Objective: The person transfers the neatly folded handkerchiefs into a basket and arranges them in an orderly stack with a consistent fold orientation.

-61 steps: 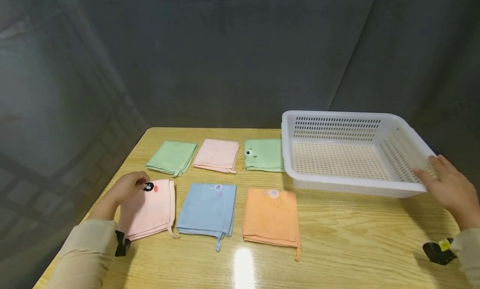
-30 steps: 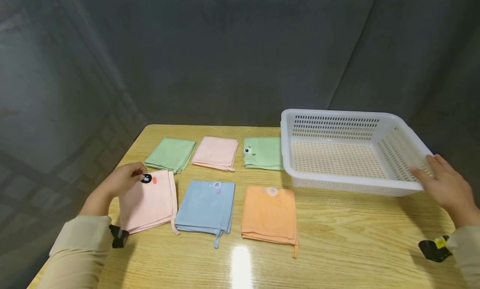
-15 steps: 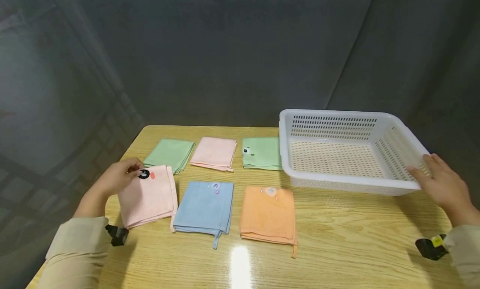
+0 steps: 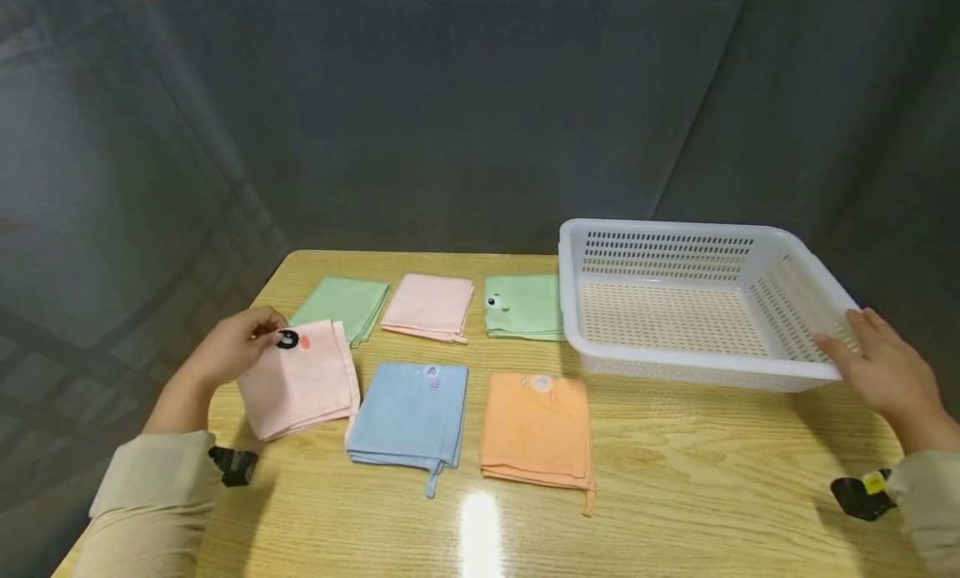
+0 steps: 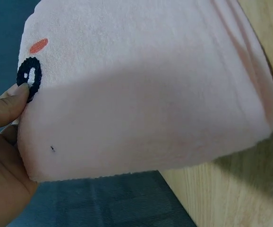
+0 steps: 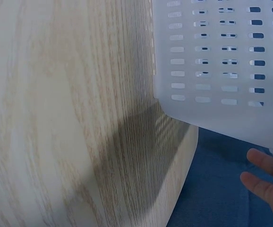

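Note:
My left hand (image 4: 225, 349) pinches the far left edge of a folded pink cloth (image 4: 303, 382) with a black eye and a red mark. In the left wrist view the thumb of the left hand (image 5: 4, 142) lies over the black eye of the pink cloth (image 5: 127, 104). The cloth is lifted and tilted, its far edge overlapping a green cloth in the head view. At the right end of a white perforated basket (image 4: 675, 320), my right hand (image 4: 888, 374) rests on the rim, fingers spread. The right wrist view catches its fingertips beside the basket (image 6: 212, 111).
Behind are a green cloth (image 4: 348, 303), a plain pink cloth (image 4: 431, 306) and a green cloth with an eye (image 4: 528, 307), partly behind the basket. Nearer lie a blue cloth (image 4: 408, 416) and an orange cloth (image 4: 536, 432). The wooden table (image 4: 675, 495) ends before a dark curtain.
My left hand has raised the pink cloth and moved it slightly away from me, so it now covers part of the green one. The right hand keeps its place on the basket rim.

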Motion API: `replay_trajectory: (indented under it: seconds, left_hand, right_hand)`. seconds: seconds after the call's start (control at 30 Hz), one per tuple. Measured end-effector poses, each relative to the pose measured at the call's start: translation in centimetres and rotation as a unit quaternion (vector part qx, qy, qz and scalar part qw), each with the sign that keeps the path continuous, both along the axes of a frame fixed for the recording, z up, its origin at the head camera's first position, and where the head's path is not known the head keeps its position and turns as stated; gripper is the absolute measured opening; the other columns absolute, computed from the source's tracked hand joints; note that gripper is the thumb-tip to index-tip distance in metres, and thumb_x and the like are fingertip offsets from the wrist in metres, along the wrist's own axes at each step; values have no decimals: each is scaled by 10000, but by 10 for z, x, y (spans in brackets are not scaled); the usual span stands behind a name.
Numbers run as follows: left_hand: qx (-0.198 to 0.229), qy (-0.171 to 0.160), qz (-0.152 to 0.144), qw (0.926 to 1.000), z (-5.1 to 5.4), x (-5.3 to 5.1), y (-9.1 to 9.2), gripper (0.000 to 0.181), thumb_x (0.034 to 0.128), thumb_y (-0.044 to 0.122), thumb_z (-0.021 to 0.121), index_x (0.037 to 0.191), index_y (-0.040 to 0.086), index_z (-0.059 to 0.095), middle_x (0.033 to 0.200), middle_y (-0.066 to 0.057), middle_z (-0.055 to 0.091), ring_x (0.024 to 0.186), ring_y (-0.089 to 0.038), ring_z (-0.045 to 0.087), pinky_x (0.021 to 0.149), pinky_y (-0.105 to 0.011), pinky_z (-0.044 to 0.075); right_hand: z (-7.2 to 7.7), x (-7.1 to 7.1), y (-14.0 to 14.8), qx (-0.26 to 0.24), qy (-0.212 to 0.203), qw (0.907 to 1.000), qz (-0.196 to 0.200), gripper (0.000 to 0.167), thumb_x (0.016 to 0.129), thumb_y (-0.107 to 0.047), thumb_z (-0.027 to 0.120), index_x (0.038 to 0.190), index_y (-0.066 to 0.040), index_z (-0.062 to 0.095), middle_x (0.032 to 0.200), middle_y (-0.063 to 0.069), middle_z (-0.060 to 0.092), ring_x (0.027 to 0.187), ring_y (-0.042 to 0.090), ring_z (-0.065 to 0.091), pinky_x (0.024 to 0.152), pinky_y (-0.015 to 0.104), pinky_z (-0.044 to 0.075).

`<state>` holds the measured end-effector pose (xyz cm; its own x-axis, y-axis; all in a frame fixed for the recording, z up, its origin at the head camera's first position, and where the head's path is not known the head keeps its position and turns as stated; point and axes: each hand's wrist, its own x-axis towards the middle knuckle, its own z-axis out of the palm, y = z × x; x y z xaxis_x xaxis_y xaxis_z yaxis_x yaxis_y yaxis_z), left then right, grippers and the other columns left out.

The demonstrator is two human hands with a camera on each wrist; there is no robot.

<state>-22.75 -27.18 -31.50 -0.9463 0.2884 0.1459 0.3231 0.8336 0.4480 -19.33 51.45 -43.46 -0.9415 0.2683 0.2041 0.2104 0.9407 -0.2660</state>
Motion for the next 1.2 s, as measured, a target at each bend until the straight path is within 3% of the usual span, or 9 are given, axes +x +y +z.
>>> replay_trajectory:
  seconds: [0.53,0.8,1.2]
  left_hand:
    - [-60,120,52,9999,19,-1,8,76,870,35,481,909,-3,535,872,-158,519,765,-280,474,615,-389,379]
    - [-38,291,-59,9996,22,-2,11,78,869,35,484,911,11,545,869,-142,518,782,-277,480,641,-405,384]
    - [120,295,28,9995,27,-4,23,95,878,41,471,931,10,543,905,-152,514,808,-288,477,645,-405,392]
  right_hand:
    - [-5,0,4,-77,-36,9999,-54,781,861,-539,303,1362,-55,-51,1382,194,-138,1215,442,-78,900,620,13]
    - [0,1,-1,-76,-117,9999,-23,776,870,-521,311,1357,-31,-44,1379,216,-120,1215,446,-66,903,618,22]
    - [-10,-5,12,-154,-105,9998,-49,776,858,-536,316,1365,-80,-54,1383,173,-154,1211,446,-91,880,637,5]
